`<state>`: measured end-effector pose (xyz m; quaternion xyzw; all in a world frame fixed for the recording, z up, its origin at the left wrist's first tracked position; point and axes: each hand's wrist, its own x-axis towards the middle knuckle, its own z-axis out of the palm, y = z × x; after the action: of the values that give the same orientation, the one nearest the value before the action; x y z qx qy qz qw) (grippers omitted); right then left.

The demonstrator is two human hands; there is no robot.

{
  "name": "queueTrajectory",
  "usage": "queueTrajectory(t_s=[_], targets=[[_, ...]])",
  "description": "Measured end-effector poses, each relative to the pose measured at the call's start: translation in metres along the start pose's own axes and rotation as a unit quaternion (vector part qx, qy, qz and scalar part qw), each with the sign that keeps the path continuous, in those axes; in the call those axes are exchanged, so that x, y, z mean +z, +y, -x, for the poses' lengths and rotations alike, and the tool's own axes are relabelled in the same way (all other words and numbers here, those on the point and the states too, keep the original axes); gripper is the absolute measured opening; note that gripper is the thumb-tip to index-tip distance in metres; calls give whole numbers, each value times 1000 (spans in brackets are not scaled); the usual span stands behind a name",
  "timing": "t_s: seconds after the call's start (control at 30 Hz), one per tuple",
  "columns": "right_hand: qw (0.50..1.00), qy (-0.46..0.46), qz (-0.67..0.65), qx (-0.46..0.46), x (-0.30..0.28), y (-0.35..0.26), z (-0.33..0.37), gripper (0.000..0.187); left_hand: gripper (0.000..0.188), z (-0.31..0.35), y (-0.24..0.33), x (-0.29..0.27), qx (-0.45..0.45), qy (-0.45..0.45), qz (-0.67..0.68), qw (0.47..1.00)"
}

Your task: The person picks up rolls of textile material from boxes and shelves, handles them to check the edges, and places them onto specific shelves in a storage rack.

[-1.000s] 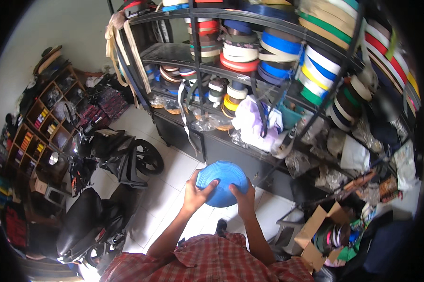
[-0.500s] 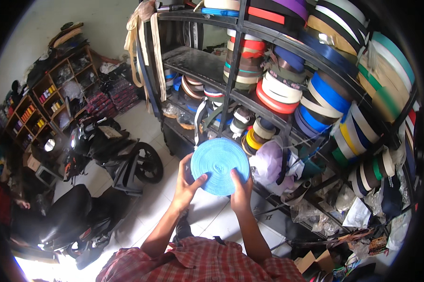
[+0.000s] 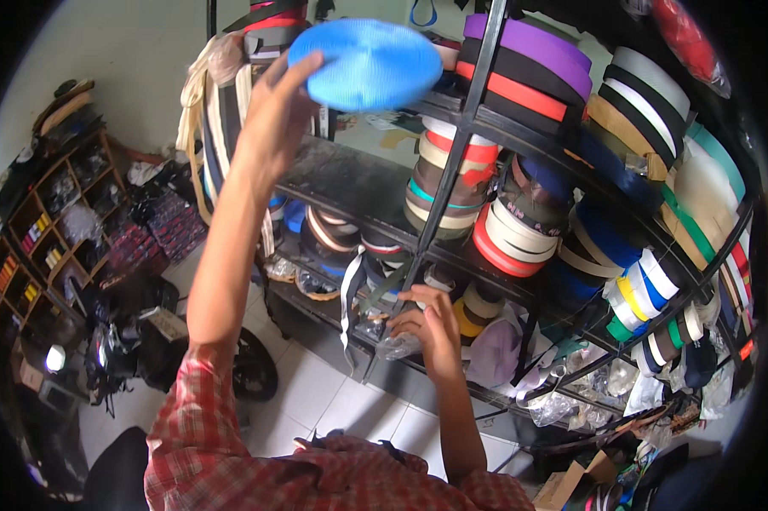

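A flat, round roll of light blue webbing (image 3: 369, 66) is raised toward the top shelf. My left hand (image 3: 280, 109) grips it by its left edge, with the arm stretched up and away from me. My right hand (image 3: 431, 328) holds nothing. Its fingers are bent but apart, in front of the lower part of the black metal shelf rack (image 3: 341, 179). Near the right fingers hang a black-and-white strap (image 3: 351, 294) and a piece of clear plastic (image 3: 398, 347).
Rolls of tape in many colours fill the rack, among them a purple roll (image 3: 537, 43) and a red-and-white stack (image 3: 513, 243). Cream straps (image 3: 198, 106) hang at its left end. A motorbike (image 3: 137, 341) stands at left, before a wooden cubbyhole shelf (image 3: 48, 230). An open cardboard box (image 3: 571, 485) lies lower right.
My left hand has lifted the blue webbing roll up and away toward the top shelf. My right hand has let go of the roll and hangs lower. The view has shifted.
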<state>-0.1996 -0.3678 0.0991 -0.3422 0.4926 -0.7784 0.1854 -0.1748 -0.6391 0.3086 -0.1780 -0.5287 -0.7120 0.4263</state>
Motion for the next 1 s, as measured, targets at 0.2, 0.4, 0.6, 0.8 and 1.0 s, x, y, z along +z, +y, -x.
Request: queueTrajectory(t_s=[0.2, 0.4, 0.6, 0.8, 1.0], targets=[[999, 27, 3, 18, 22, 12, -15, 33, 60, -172, -38, -48, -15, -34, -70, 997], [997, 72, 33, 20, 25, 10, -16, 31, 37, -210, -64, 3, -100, -6, -55, 993], [996, 61, 52, 44, 20, 23, -13, 31, 91, -204, -58, -7, -1, -88, -451, 888], [996, 49, 53, 53, 23, 27, -16, 27, 106, -197, -70, -24, -44, -174, -519, 836], [995, 49, 44, 70, 26, 32, -15, 26, 106, -160, -61, -4, -75, -195, -419, 884]])
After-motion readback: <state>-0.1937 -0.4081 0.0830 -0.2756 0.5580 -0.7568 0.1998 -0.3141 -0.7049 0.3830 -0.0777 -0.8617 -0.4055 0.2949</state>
